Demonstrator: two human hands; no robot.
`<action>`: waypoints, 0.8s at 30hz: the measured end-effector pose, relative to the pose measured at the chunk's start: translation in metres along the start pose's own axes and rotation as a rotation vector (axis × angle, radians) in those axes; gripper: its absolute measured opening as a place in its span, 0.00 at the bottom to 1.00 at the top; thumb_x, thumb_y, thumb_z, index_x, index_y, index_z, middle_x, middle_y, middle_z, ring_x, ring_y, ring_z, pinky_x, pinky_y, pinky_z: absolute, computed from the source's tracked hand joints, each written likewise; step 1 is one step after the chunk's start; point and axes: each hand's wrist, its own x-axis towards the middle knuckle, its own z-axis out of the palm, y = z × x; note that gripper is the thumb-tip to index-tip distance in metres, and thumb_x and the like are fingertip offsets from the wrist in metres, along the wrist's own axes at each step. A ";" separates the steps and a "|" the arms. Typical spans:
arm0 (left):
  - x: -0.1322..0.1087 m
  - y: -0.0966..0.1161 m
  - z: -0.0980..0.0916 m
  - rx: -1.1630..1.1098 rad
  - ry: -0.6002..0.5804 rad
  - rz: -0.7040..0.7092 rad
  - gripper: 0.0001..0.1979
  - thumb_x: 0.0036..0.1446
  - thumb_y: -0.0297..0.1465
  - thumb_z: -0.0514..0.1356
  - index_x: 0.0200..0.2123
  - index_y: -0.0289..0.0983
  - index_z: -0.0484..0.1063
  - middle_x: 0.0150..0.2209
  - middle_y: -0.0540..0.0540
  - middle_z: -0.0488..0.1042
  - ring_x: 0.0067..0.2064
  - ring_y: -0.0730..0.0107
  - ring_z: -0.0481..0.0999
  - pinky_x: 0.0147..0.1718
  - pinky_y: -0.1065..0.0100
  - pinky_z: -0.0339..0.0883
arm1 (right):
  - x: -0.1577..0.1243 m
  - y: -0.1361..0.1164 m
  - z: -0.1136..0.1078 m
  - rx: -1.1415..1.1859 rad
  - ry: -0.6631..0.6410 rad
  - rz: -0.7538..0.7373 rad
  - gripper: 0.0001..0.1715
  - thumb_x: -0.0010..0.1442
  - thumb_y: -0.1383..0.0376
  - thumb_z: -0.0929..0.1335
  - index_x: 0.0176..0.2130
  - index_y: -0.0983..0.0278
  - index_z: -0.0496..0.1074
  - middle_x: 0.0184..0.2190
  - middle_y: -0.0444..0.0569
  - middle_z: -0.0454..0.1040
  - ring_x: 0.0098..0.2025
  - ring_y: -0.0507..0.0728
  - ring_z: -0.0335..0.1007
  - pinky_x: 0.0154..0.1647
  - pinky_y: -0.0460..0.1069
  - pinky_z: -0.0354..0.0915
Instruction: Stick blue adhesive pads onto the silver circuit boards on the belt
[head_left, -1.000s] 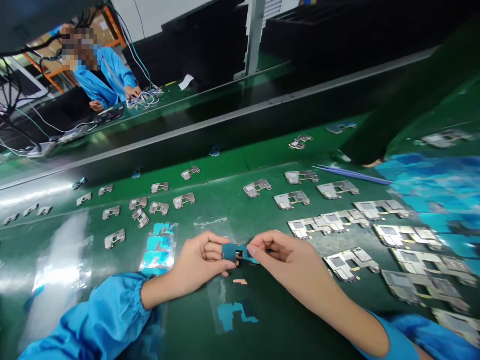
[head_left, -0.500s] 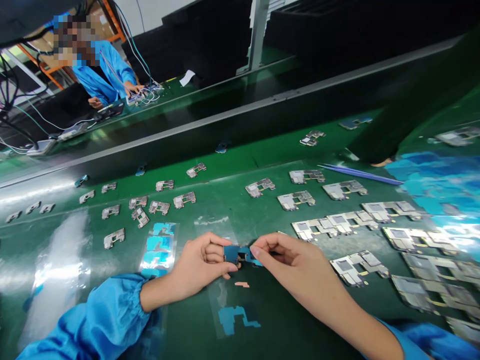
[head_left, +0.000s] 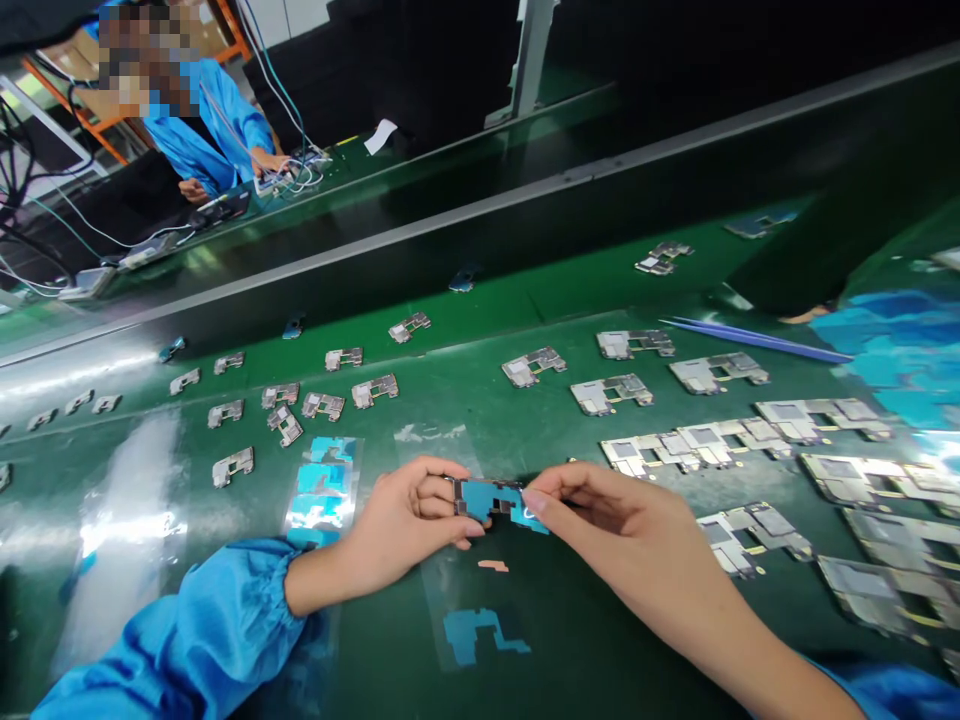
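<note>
A small circuit board [head_left: 480,496] with blue film over its face is held up just above the green table. My left hand [head_left: 401,512] grips its left end between thumb and fingers. At the right end, the thumb and forefinger of my right hand [head_left: 619,525] are pinched on the board's filmed edge; whether they hold film or board there is hard to see. Below lies a small orange strip [head_left: 493,566]. Nearer me, a clear sheet bears a blue cut-out film piece [head_left: 480,635]. Left of my hands is another clear sheet with several blue film pieces [head_left: 322,480].
Rows of bare circuit boards [head_left: 720,440] lie to the right, with smaller groups [head_left: 322,405] at the left. Blue tweezers [head_left: 757,338] rest near a heap of blue film [head_left: 885,350]. A co-worker in blue [head_left: 217,130] sits beyond the metal rail [head_left: 420,222].
The view has shifted slightly, so the things on the right appear farther right. The held board's blue face is tilted more toward me and looks brighter. Both hands keep their grip.
</note>
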 end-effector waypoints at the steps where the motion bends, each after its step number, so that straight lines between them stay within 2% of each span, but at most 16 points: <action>1: 0.000 -0.001 -0.001 -0.014 -0.008 0.001 0.23 0.49 0.30 0.75 0.46 0.35 0.71 0.33 0.47 0.83 0.32 0.70 0.84 0.34 0.72 0.79 | 0.000 0.000 -0.001 0.006 0.000 -0.004 0.12 0.53 0.53 0.74 0.27 0.58 0.79 0.25 0.46 0.78 0.26 0.55 0.74 0.25 0.46 0.69; 8: 0.000 -0.003 -0.003 -0.054 -0.080 0.037 0.25 0.47 0.27 0.76 0.48 0.36 0.72 0.31 0.51 0.81 0.34 0.71 0.85 0.35 0.74 0.79 | 0.000 0.003 -0.002 -0.037 0.006 -0.017 0.12 0.52 0.52 0.76 0.27 0.58 0.80 0.24 0.47 0.79 0.24 0.55 0.75 0.24 0.45 0.70; 13: 0.000 -0.008 -0.005 0.003 -0.115 0.100 0.27 0.48 0.30 0.75 0.50 0.36 0.71 0.35 0.48 0.82 0.37 0.69 0.85 0.39 0.71 0.79 | 0.002 0.006 -0.002 -0.076 -0.009 0.003 0.14 0.52 0.51 0.75 0.28 0.59 0.81 0.22 0.47 0.79 0.24 0.56 0.76 0.24 0.45 0.71; 24: 0.000 -0.011 -0.006 0.036 -0.117 0.108 0.26 0.52 0.33 0.74 0.52 0.38 0.71 0.35 0.49 0.81 0.37 0.65 0.86 0.38 0.67 0.81 | 0.001 0.013 -0.003 -0.133 0.019 -0.018 0.16 0.52 0.48 0.76 0.29 0.57 0.81 0.21 0.47 0.79 0.22 0.57 0.75 0.23 0.47 0.72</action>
